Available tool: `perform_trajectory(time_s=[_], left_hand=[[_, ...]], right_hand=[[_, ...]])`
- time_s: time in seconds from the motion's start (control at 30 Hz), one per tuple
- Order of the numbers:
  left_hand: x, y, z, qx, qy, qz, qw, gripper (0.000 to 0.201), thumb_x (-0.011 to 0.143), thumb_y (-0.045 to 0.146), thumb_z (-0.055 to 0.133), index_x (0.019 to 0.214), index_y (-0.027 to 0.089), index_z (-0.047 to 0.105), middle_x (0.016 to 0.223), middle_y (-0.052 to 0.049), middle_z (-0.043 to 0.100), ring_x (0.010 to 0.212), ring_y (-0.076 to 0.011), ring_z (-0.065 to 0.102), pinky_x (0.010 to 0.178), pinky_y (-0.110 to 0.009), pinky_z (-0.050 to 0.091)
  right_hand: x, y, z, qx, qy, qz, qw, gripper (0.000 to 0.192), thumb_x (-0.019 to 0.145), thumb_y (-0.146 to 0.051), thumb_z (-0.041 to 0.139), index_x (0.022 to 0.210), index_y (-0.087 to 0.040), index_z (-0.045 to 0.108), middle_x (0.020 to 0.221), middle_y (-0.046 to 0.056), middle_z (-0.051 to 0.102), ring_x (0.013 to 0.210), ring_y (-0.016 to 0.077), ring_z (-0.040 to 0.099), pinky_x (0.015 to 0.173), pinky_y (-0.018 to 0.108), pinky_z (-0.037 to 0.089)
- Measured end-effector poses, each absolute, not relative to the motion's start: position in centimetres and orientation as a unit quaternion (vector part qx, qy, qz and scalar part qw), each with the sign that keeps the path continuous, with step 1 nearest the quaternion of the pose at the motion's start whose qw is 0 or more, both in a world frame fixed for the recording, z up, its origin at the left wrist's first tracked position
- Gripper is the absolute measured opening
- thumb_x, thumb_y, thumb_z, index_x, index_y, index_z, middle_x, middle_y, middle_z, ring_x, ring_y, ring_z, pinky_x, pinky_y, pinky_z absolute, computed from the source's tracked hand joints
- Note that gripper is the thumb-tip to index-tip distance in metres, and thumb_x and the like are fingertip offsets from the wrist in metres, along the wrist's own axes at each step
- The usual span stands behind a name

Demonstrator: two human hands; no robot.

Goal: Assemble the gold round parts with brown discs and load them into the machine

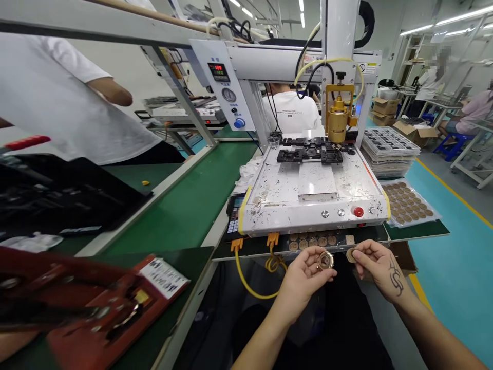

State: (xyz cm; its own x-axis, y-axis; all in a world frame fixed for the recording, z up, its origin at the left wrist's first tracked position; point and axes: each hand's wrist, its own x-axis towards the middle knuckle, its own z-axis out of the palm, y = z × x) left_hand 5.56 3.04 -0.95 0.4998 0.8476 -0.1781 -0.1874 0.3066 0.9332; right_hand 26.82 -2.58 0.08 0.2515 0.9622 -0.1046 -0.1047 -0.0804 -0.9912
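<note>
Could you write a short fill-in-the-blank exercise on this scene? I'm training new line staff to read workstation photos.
1. The left hand holds a small round ____-coloured metal part.
2. The right hand pinches a flat round ____.
3. The round button on the front of the white machine is ____.
4. The conveyor belt left of the machine is ____.

Missing words: gold; disc; red; green

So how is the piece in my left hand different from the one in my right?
The ring in the left hand is a shiny metal hoop, open in the middle; the disc in the right hand looks dull, brown and flat. The ring faces the camera; the disc is partly hidden by fingertips. Both are small, round and pinched between fingers.
</note>
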Motion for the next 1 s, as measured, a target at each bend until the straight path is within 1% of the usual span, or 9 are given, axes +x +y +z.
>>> perform_trajectory(time_s=[0.07,0.13,0.2,0.3,0.43,0.53,0.7,0.9,1.0], left_hand=[[4.7,2.2,-0.2,0.392,0.352,0.359,0.77,0.055,0.072,0.023,0.096,0.116,0.018,0.063,0.108,-0.008,0.078,0.101,-0.0264,0.08,0.092,-0.037,0.062],[4.1,1.6,0.5,0.344,0.357,0.366,0.788,0.06,0.067,0.022,0.1,0.117,0.016,0.066,0.111,-0.01,0.08,0.106,-0.029,0.08,0.096,-0.038,0.062],[3.4,1.0,1.0,0.312,0.356,0.371,0.799,0.059,0.071,0.026,0.1,0.12,0.014,0.069,0.115,-0.014,0.081,0.108,-0.0309,0.08,0.099,-0.042,0.062],[2.5,0.2,1.5,0.285,0.344,0.385,0.808,0.051,0.083,0.036,0.092,0.123,0.012,0.071,0.118,-0.017,0.081,0.109,-0.0324,0.08,0.104,-0.048,0.061],[1.7,-0.8,1.8,0.281,0.332,0.404,0.805,0.048,0.087,0.039,0.088,0.124,0.012,0.074,0.123,-0.018,0.08,0.112,-0.0341,0.079,0.107,-0.051,0.06],[1.5,-1.2,1.8,0.29,0.328,0.419,0.795,0.047,0.089,0.04,0.087,0.125,0.013,0.074,0.123,-0.017,0.081,0.116,-0.035,0.078,0.109,-0.052,0.059],[1.5,-1.5,1.8,0.282,0.329,0.421,0.797,0.046,0.09,0.041,0.085,0.125,0.013,0.074,0.124,-0.018,0.08,0.119,-0.0374,0.076,0.112,-0.056,0.057],[1.5,-1.8,1.7,0.274,0.327,0.425,0.798,0.05,0.09,0.041,0.085,0.131,0.014,0.074,0.126,-0.018,0.08,0.122,-0.038,0.074,0.113,-0.057,0.055],[1.6,-2.0,1.6,0.282,0.331,0.432,0.79,0.05,0.091,0.041,0.084,0.133,0.016,0.074,0.127,-0.017,0.08,0.123,-0.0375,0.074,0.113,-0.057,0.056]], right_hand=[[26.1,-2.4,0.3,-0.541,-0.394,0.502,0.548,0.046,0.084,-0.062,0.084,0.086,-0.019,0.067,0.059,-0.001,0.066,0.051,0.0136,0.059,0.053,0.027,0.05],[25.4,-2.3,0.2,-0.52,-0.4,0.532,0.536,0.044,0.087,-0.059,0.083,0.086,-0.019,0.066,0.059,-0.001,0.067,0.051,0.0132,0.059,0.055,0.027,0.05],[24.8,-2.4,0.2,-0.495,-0.391,0.568,0.529,0.041,0.089,-0.056,0.083,0.086,-0.02,0.064,0.061,-0.001,0.068,0.051,0.0124,0.059,0.054,0.025,0.049],[24.1,-2.5,0.2,-0.466,-0.36,0.617,0.521,0.04,0.088,-0.053,0.085,0.084,-0.02,0.062,0.062,-0.002,0.067,0.051,0.0116,0.059,0.052,0.024,0.047],[23.7,-2.9,0.6,-0.449,-0.342,0.649,0.51,0.039,0.088,-0.05,0.086,0.083,-0.02,0.062,0.065,-0.002,0.066,0.052,0.0118,0.059,0.051,0.024,0.049],[23.6,-3.2,1.0,-0.444,-0.342,0.66,0.5,0.036,0.091,-0.048,0.084,0.085,-0.02,0.062,0.066,-0.002,0.067,0.053,0.0122,0.061,0.052,0.024,0.05],[23.8,-3.7,0.9,-0.452,-0.384,0.652,0.473,0.031,0.099,-0.046,0.075,0.088,-0.021,0.061,0.061,-0.003,0.064,0.053,0.0131,0.059,0.054,0.025,0.049],[24.2,-4.2,0.7,-0.463,-0.422,0.629,0.46,0.028,0.101,-0.045,0.072,0.091,-0.021,0.063,0.071,0.0,0.07,0.056,0.0151,0.062,0.057,0.029,0.052],[24.1,-4.2,0.9,-0.461,-0.433,0.625,0.457,0.027,0.103,-0.045,0.071,0.091,-0.021,0.063,0.07,0.0,0.069,0.057,0.0152,0.063,0.059,0.029,0.053]])
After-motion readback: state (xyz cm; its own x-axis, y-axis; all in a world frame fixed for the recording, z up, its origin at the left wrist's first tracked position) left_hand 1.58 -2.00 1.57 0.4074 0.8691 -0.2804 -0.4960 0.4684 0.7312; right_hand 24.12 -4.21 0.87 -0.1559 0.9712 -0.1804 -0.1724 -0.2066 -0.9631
